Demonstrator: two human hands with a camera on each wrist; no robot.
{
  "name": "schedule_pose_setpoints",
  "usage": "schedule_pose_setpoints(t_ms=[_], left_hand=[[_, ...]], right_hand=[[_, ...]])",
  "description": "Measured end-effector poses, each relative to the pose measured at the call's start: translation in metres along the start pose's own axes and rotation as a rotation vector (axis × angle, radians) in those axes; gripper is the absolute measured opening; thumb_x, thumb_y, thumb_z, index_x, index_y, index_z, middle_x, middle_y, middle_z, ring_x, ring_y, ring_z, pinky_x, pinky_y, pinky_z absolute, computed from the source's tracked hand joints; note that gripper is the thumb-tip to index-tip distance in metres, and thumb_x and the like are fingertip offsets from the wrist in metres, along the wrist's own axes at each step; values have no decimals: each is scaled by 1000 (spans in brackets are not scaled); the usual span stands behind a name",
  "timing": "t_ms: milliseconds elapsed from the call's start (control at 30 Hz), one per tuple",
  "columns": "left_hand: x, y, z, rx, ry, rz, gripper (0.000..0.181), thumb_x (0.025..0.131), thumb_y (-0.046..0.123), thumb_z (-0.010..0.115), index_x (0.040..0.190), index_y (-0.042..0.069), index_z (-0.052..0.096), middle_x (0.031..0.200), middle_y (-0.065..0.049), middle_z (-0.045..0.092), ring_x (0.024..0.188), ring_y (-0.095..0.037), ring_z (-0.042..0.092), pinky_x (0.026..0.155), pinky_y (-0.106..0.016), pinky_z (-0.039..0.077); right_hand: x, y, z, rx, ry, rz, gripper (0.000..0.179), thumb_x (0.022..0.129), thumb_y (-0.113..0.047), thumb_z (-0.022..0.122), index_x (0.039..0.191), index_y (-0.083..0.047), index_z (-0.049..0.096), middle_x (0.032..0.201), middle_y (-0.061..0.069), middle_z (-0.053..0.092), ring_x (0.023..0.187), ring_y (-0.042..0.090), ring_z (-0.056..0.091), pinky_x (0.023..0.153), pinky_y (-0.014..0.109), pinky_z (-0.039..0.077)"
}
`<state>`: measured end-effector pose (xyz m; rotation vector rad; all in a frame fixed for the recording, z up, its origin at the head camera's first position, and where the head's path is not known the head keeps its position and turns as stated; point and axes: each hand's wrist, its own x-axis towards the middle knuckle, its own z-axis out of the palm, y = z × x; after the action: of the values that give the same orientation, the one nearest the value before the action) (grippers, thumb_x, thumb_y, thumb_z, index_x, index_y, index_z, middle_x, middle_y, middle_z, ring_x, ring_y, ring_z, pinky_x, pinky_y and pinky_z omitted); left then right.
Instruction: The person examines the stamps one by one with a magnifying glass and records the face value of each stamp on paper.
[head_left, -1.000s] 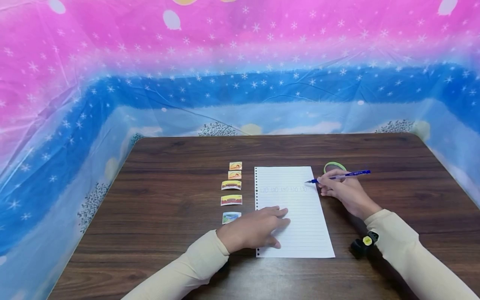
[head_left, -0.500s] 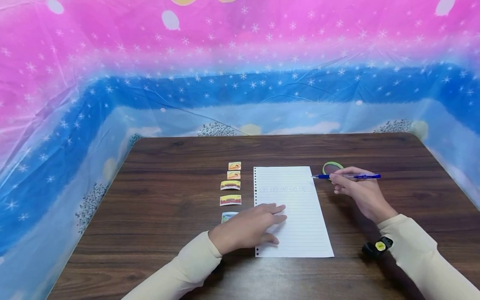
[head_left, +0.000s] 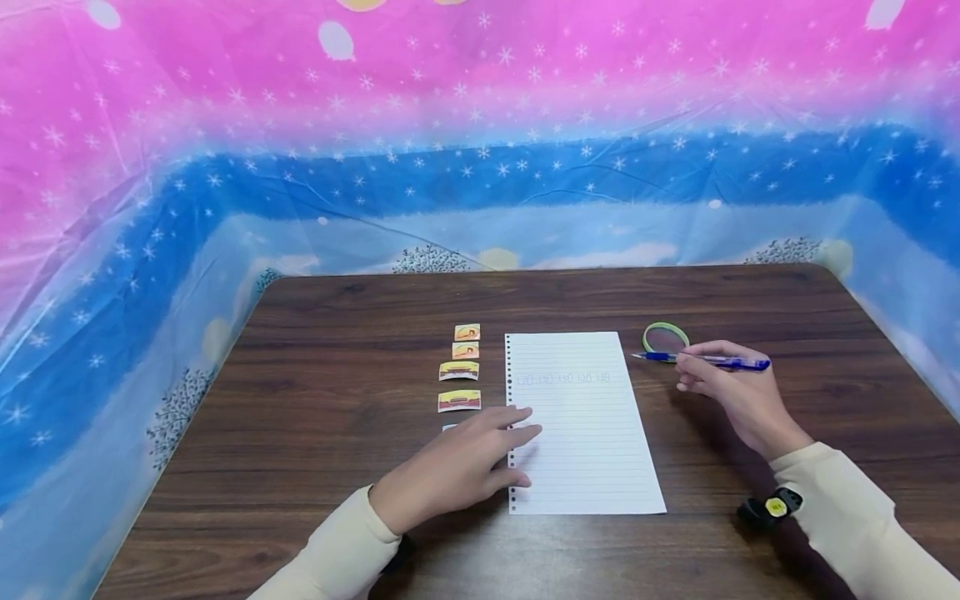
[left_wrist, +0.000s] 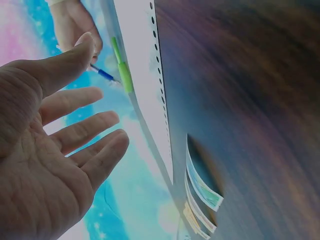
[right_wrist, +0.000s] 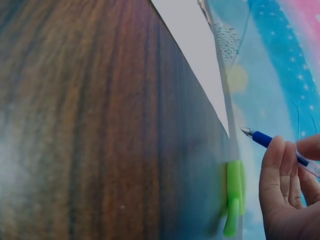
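Note:
A lined, hole-punched sheet of paper (head_left: 585, 450) lies on the table, with a row of handwritten numbers across its upper part. My right hand (head_left: 738, 392) pinches a blue pen (head_left: 738, 363), its tip pointing left just past the paper's right edge. The left hand (head_left: 457, 458) is over the sheet's punched edge, fingers spread and holding nothing; the left wrist view shows its bare palm. To the left of the paper runs a column of small picture cards: two orange ones (head_left: 467, 333), two yellow-red ones (head_left: 459, 401), and a lowest card (left_wrist: 202, 187) mostly hidden by the left hand.
A green ring-shaped object (head_left: 665, 327) lies on the table beyond the right hand; the right wrist view shows its green band (right_wrist: 234, 185) near the pen. The brown wooden table (head_left: 315, 400) ends at a hanging pink and blue patterned cloth (head_left: 480, 167).
The right hand has moved right with the pen, away from the paper. The left hand has drawn back left, from the middle of the sheet to its punched edge, covering more of the lowest card.

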<state>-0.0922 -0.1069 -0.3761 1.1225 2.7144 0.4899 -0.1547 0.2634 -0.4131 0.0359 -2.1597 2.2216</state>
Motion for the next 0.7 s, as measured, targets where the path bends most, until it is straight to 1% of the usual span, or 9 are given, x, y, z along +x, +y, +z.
schedule_pose_setpoints(t_ms=[133, 267, 333, 500, 633, 700], left_hand=[[-8, -3, -1, -20, 21, -12, 56, 96, 34, 71, 144, 8, 58, 153, -11, 47, 143, -25, 42, 111, -42, 42], [-16, -5, -1, -27, 43, -20, 56, 96, 33, 72, 143, 7, 58, 152, -11, 49, 142, -26, 42, 112, -44, 41], [-20, -6, -1, -40, 51, -27, 55, 96, 33, 71, 143, 7, 58, 152, -12, 49, 143, -27, 42, 112, -45, 40], [-28, -7, -2, -63, 74, -31, 54, 97, 31, 71, 143, 7, 58, 152, -14, 48, 144, -30, 41, 113, -47, 39], [-32, -8, -2, -62, 88, -33, 56, 96, 31, 71, 145, 7, 56, 154, -13, 46, 143, -29, 41, 112, -47, 40], [-34, -8, -3, -67, 88, -35, 57, 96, 31, 71, 145, 6, 56, 155, -13, 45, 143, -30, 41, 112, -47, 40]], right_hand=[[-2, 2, -2, 24, 3, 11, 34, 96, -12, 72, 113, 16, 63, 92, 12, 76, 79, 21, 74, 76, 33, 61], [-3, 4, -3, 59, 12, 12, 26, 92, -9, 75, 107, 11, 68, 93, 13, 76, 76, 19, 74, 75, 34, 61], [-4, 5, -4, 78, 7, 16, 24, 92, -8, 76, 107, 9, 69, 94, 13, 76, 77, 19, 74, 75, 34, 61], [-6, 7, -7, 103, -19, 38, 33, 95, -13, 73, 114, 13, 66, 97, 12, 76, 83, 20, 75, 79, 33, 60], [-9, 9, -8, 119, -20, 41, 38, 94, -10, 73, 121, 15, 63, 99, 12, 77, 85, 21, 76, 80, 33, 59], [-11, 10, -9, 106, -10, 42, 39, 93, -9, 74, 122, 14, 63, 100, 11, 77, 84, 20, 76, 79, 33, 58]])
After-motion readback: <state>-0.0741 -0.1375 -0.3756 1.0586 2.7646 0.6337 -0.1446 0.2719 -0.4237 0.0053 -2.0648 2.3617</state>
